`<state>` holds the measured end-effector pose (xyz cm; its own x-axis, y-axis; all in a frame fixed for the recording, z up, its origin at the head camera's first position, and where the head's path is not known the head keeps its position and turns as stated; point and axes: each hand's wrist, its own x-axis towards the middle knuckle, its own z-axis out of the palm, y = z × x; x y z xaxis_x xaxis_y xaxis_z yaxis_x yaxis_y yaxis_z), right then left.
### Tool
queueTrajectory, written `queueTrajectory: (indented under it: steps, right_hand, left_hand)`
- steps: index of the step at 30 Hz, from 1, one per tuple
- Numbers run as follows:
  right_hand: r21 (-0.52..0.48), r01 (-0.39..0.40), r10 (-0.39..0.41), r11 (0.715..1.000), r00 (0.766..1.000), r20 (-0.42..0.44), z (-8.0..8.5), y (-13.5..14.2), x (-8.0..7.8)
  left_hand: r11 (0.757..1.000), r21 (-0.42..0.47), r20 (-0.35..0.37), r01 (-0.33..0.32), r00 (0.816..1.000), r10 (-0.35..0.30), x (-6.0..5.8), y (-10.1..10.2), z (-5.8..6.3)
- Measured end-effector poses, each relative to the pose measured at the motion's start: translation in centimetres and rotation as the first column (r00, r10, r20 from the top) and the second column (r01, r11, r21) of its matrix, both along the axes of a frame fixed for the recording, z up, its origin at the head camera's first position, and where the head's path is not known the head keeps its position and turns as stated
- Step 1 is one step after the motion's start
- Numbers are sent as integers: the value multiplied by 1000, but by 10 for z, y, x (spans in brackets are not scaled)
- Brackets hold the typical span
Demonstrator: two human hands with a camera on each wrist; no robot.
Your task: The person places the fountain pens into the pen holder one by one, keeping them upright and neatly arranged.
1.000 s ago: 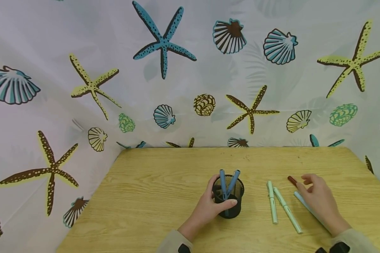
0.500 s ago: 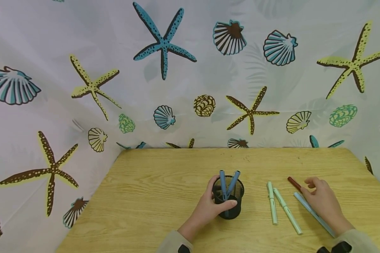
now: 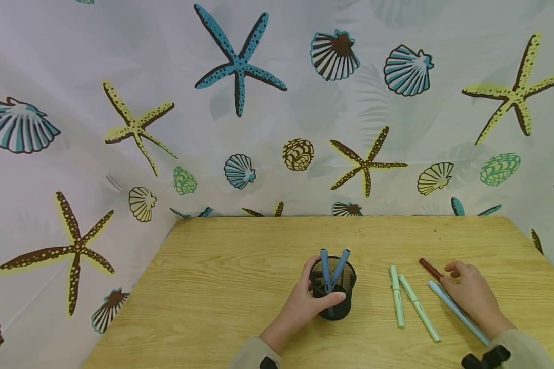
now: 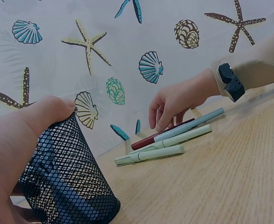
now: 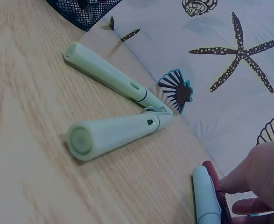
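My left hand [image 3: 307,297] grips a black mesh pen holder [image 3: 343,307], thumb across its near side and fingers round the far left. Two blue pens [image 3: 339,264] stand in it, tilted apart. My right hand [image 3: 473,294] is low over the table with its fingers curled at a dark red pen [image 3: 429,267]. In the right wrist view, the thumb [image 5: 237,182] touches that pen, whose far part the hand hides. A light blue pen [image 3: 459,312] lies close beside it. Two pale green pens [image 3: 397,297] lie between the holder and my right hand.
The wooden table [image 3: 221,287] ends at the back against a white cloth [image 3: 277,113] printed with starfish and shells. This cloth also hangs along the left and right sides. Dark devices [image 3: 487,357] are strapped at both wrists.
My right hand has drawn slightly back and right, so more of the dark red and light blue pens shows. My left hand and the pen holder have stayed in place.
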<state>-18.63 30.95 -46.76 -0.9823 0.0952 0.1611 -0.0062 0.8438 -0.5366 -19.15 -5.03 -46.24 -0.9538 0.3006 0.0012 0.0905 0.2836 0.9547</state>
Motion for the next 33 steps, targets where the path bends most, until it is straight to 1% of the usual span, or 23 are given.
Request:
queueTrajectory:
  steps: [7, 12, 17, 22, 33]
  right_hand:
    - [30, -7, 7, 1000, 1000, 15, -4, 2, -6]
    - [28, -6, 5, 1000, 1000, 31, -8, 2, -10]
    - [32, -47, 45, 998, 997, 61, -9, 4, -13]
    - [44, -79, 74, 996, 992, 97, -4, 6, -15]
    - [83, -73, 66, 994, 994, 86, -4, 5, -15]
  left_hand:
    - [1000, -1, 5, 6, 1000, -6, 1, 0, 1]
    - [1000, 12, 9, 18, 1000, -19, 2, -1, 3]
    - [1000, 10, 5, 21, 1000, -21, 1, -1, 3]
    - [1000, 2, 7, 15, 1000, -15, 0, -1, 2]
    - [1000, -3, -2, 15, 1000, -15, -1, -1, 0]
